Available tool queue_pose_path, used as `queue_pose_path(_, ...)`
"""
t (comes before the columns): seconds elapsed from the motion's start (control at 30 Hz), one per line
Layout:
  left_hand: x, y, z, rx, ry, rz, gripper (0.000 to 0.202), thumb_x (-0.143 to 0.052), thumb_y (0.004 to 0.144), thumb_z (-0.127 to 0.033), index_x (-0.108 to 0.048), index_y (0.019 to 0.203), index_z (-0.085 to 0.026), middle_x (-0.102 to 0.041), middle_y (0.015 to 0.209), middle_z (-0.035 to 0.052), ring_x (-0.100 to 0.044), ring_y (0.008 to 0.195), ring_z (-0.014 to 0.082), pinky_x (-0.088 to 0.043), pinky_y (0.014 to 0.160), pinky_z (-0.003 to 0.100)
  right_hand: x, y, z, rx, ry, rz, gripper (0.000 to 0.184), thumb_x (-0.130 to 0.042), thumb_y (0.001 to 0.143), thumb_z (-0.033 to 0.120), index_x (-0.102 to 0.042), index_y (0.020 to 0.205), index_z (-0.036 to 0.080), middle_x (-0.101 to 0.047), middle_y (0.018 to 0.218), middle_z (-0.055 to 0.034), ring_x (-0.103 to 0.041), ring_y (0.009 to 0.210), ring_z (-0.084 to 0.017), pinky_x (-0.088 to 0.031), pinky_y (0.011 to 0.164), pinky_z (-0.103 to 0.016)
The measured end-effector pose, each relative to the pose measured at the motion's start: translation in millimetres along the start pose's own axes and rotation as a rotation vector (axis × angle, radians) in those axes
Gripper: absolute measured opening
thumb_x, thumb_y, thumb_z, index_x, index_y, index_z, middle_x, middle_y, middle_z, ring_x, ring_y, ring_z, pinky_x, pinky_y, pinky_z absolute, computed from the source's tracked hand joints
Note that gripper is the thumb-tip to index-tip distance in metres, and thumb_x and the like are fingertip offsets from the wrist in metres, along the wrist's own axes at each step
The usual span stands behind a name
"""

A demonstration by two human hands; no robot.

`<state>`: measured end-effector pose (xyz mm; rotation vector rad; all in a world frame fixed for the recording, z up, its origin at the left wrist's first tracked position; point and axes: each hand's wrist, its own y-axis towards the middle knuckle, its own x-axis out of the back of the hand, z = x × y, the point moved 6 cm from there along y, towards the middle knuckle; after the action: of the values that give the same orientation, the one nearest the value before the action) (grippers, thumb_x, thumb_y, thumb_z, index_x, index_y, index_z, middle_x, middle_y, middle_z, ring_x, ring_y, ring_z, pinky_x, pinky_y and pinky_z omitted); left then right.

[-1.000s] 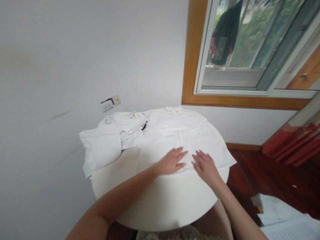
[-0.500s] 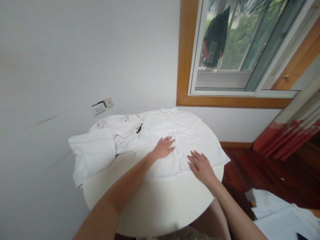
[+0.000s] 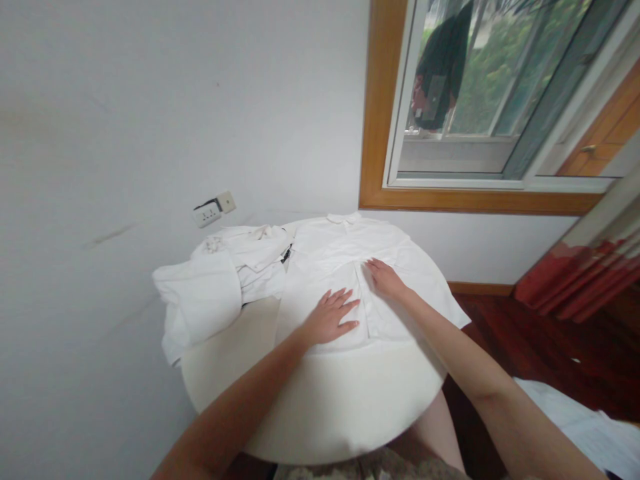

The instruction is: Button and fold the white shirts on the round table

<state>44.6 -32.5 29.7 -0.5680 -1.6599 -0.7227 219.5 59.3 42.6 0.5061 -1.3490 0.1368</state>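
A white collared garment (image 3: 325, 267), like a shirt or dress, lies spread on the round table, collar toward the wall and a front seam running down its middle. My left hand (image 3: 331, 317) rests flat on its lower left part, palm down and fingers apart. Higher up, my right hand (image 3: 386, 278) lies on the cloth just right of the seam, with its fingertips at the seam near the waist. Those fingers point left and look stretched out, holding nothing that I can see.
A heap of white clothes (image 3: 205, 293) sits at the table's left side, against the wall. The cream tabletop (image 3: 320, 407) shows along the near edge. A wall socket (image 3: 207, 214), a wood-framed window (image 3: 380, 199) and a red-and-white curtain (image 3: 575, 280) are beyond. White papers (image 3: 575, 420) lie lower right.
My right hand has moved up and away from me, from the garment's lower right part to the seam near its waist. My left hand has slid slightly toward me. The view has shifted a little.
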Motion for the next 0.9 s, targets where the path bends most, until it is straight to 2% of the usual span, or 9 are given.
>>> queue_pose_path(0.07,0.1,-0.2,0.9,0.008,-0.006,0.008,0.059,-0.029,0.092,-0.062,-0.037,0.143,-0.033,-0.030,0.155,0.0031,-0.021,0.144,0.0225,-0.014,0.117,0.047,-12.7,5.2,-1.9,0.039,0.023,0.020,0.049,-0.039,0.088,0.008,-0.050,0.135,0.006,-0.046,0.143,-0.0168,-0.035,0.137,-0.023,-0.029,0.114,-0.037)
queue_pose_path(0.17,-0.6,-0.9,2.1,0.017,-0.018,0.008,0.058,-0.029,0.092,-0.063,-0.036,0.143,-0.034,-0.029,0.155,0.0021,-0.021,0.144,0.0218,-0.013,0.117,0.047,-21.1,-9.5,-2.6,0.090,0.077,0.049,0.045,-0.035,0.095,0.019,-0.049,0.137,0.011,-0.043,0.145,-0.0145,-0.036,0.137,-0.023,-0.030,0.113,-0.042)
queue_pose_path(0.27,-1.1,-0.8,2.1,0.013,-0.030,0.002,0.059,-0.029,0.092,-0.063,-0.037,0.142,-0.034,-0.030,0.155,0.0021,-0.021,0.144,0.0220,-0.012,0.118,0.048,-14.5,-41.8,1.2,0.143,0.103,0.081,0.046,-0.033,0.098,0.033,-0.047,0.140,0.021,-0.039,0.149,-0.0086,-0.030,0.140,-0.025,-0.027,0.112,-0.050)
queue_pose_path(0.4,-1.2,0.2,2.1,0.010,-0.043,-0.014,0.059,-0.030,0.092,-0.063,-0.037,0.143,-0.034,-0.030,0.155,0.0026,-0.022,0.144,0.0226,-0.012,0.118,0.048,3.8,-90.6,12.4,0.170,0.118,0.133,0.046,-0.034,0.098,0.040,-0.043,0.142,0.030,-0.035,0.151,-0.0031,-0.025,0.142,-0.024,-0.022,0.113,-0.054)
queue_pose_path(0.53,-2.1,-1.0,2.4,0.007,-0.030,-0.045,0.058,-0.031,0.092,-0.061,-0.037,0.143,-0.035,-0.031,0.154,0.0027,-0.025,0.143,0.0230,-0.014,0.117,0.048,17.4,-130.1,25.6,0.178,0.148,0.141,0.045,-0.036,0.098,0.039,-0.043,0.142,0.033,-0.034,0.152,-0.0021,-0.023,0.143,-0.024,-0.019,0.114,-0.055)
queue_pose_path(0.67,1.0,1.1,0.7,0.008,0.006,-0.086,0.053,-0.035,0.093,-0.057,-0.042,0.140,-0.034,-0.038,0.150,0.0029,-0.032,0.140,0.0235,-0.015,0.117,0.047,21.5,-155.1,31.9,0.156,0.202,0.133,0.041,-0.037,0.098,0.034,-0.049,0.137,0.033,-0.039,0.149,-0.0021,-0.026,0.142,-0.023,-0.020,0.113,-0.055)
queue_pose_path(0.77,6.5,14.8,-2.9,0.029,0.044,-0.113,0.049,-0.035,0.095,-0.048,-0.046,0.138,-0.029,-0.045,0.146,0.0055,-0.037,0.137,0.0239,-0.017,0.117,0.048,22.9,-164.1,33.1,0.130,0.265,0.083,0.039,-0.040,0.096,0.030,-0.056,0.131,0.031,-0.047,0.144,-0.0039,-0.032,0.139,-0.023,-0.021,0.113,-0.055)
queue_pose_path(0.9,4.9,43.6,-7.1,0.062,0.067,-0.170,0.050,-0.032,0.096,-0.039,-0.040,0.141,-0.019,-0.037,0.151,0.0089,-0.030,0.141,0.0229,-0.021,0.116,0.045,23.4,-167.1,32.1,0.096,0.328,0.023,0.037,-0.044,0.093,0.027,-0.061,0.125,0.029,-0.054,0.138,-0.0055,-0.038,0.136,-0.023,-0.023,0.112,-0.055)
